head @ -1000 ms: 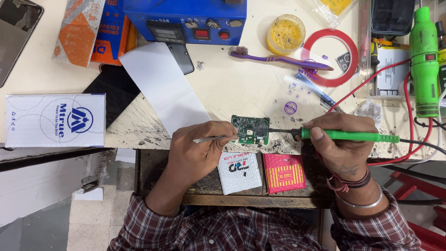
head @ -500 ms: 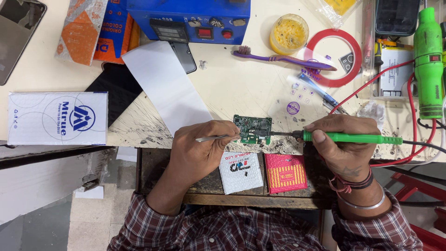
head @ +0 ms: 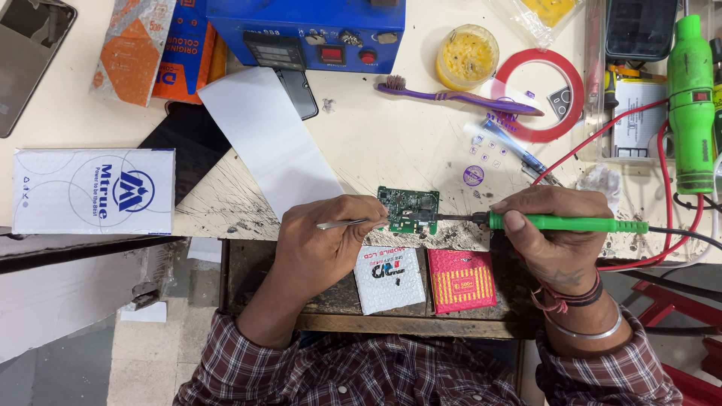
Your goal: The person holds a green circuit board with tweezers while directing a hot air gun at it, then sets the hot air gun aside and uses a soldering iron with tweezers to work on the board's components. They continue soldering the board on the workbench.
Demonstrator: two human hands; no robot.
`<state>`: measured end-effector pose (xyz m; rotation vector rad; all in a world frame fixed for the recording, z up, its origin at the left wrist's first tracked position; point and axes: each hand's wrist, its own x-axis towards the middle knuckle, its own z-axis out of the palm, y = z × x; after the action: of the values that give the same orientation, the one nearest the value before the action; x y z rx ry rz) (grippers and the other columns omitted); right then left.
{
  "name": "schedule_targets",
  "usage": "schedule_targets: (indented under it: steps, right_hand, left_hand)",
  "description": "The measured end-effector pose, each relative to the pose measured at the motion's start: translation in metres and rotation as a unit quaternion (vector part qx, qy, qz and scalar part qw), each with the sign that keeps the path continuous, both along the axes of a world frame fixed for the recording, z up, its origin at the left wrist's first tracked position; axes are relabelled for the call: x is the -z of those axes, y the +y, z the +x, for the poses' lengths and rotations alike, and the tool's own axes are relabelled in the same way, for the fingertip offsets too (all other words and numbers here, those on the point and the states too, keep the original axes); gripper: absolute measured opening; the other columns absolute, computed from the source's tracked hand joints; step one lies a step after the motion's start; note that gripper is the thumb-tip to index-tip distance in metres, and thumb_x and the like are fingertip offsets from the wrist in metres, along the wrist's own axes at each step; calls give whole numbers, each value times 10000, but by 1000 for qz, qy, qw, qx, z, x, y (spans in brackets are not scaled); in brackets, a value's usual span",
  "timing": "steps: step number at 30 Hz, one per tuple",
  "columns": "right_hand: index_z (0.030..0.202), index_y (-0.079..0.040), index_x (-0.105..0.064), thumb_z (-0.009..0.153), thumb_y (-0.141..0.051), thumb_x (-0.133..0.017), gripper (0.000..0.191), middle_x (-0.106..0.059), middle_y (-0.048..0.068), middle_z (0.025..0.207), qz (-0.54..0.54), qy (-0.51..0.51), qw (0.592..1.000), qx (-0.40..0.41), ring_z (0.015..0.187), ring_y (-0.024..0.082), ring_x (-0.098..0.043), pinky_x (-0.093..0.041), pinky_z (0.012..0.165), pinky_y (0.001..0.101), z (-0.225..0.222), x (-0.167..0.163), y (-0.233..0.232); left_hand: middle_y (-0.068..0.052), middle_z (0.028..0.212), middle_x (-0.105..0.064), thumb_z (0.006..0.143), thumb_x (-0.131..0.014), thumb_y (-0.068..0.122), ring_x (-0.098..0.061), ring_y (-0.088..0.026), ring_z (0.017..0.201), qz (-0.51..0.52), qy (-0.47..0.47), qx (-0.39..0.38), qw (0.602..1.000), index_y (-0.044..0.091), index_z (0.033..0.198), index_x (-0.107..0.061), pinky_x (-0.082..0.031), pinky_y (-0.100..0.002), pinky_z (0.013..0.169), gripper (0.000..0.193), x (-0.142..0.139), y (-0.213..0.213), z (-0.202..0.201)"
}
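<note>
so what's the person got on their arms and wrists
Both arms wear a plaid shirt in dark red, navy and white, the cuffs pushed back from the wrists. The left hand has a bare wrist with nothing on it. The right hand has a dark band and reddish thread at the wrist, and a thin silver bangle below them.

"Where is the circuit board (head: 408, 210)?"

"It lies on the table (head: 391, 143), near the front edge, between your left hand (head: 320, 244) and your right hand (head: 553, 229). Your tweezers (head: 350, 223) touch its left side. Your soldering iron (head: 560, 222) touches its right side."

"What is behind it?"

"The power box (head: 308, 30) sits at the back. The toothbrush (head: 459, 96), the jar (head: 467, 57) and the tape ring (head: 538, 94) lie to its right. A sheet of paper (head: 271, 143) lies left of the board, and a flat box (head: 94, 190) lies far left."

"And in front?"

"Two small packets (head: 425, 280) lie on the shelf below, side by side."
</note>
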<state>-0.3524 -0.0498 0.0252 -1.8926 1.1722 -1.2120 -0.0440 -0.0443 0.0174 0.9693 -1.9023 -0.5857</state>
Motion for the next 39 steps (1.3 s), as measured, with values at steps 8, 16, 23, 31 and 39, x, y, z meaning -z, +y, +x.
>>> schedule_targets:
  steps: [8, 16, 23, 31, 39]
  right_hand:
    - [918, 13, -705, 983, -120, -708, 148, -754, 121, 829, 4, -11, 1000, -6, 697, 150, -747, -603, 668, 239, 0, 0, 0]
    - [909, 9, -703, 978, -127, -711, 153, -754, 115, 827, -2, 6, 1000, -3, 703, 155, -751, -602, 677, 242, -1, 0, 0]
    - [911, 8, -705, 983, -129, -710, 155, -755, 115, 828, 5, 0, 1000, 1, 706, 152, -753, -604, 677, 240, 0, -2, 1]
    - [913, 10, -708, 976, -122, -707, 146, -754, 113, 820, 2, -1, 1000, -5, 694, 150, -752, -600, 665, 236, 0, -3, -1]
    - [911, 7, -711, 977, -111, -709, 135, -754, 111, 818, 1, -1, 1000, -2, 699, 148, -753, -599, 663, 234, 0, -3, 0]
  left_hand:
    - [-55, 1009, -775, 959, -750, 51, -800, -185, 891, -6, 2, -1, 1000, 95, 1082, -572, -641, -291, 719, 221, -1, 0, -1]
    - [-61, 1004, -777, 960, -749, 65, -802, -190, 895, 0, 6, -4, 1000, 95, 1070, -587, -645, -292, 722, 198, -1, 0, -2]
    - [-60, 995, -777, 960, -752, 74, -801, -195, 908, -1, 3, -7, 1000, 92, 1068, -594, -652, -298, 737, 193, 0, 0, -2]
    - [-64, 998, -778, 963, -746, 66, -803, -195, 903, -3, 4, -2, 1000, 87, 1070, -589, -654, -293, 729, 191, 1, 0, -2]
    - [-65, 993, -781, 967, -743, 72, -803, -193, 899, -1, 3, -5, 1000, 91, 1072, -584, -649, -292, 721, 191, 0, 1, -3]
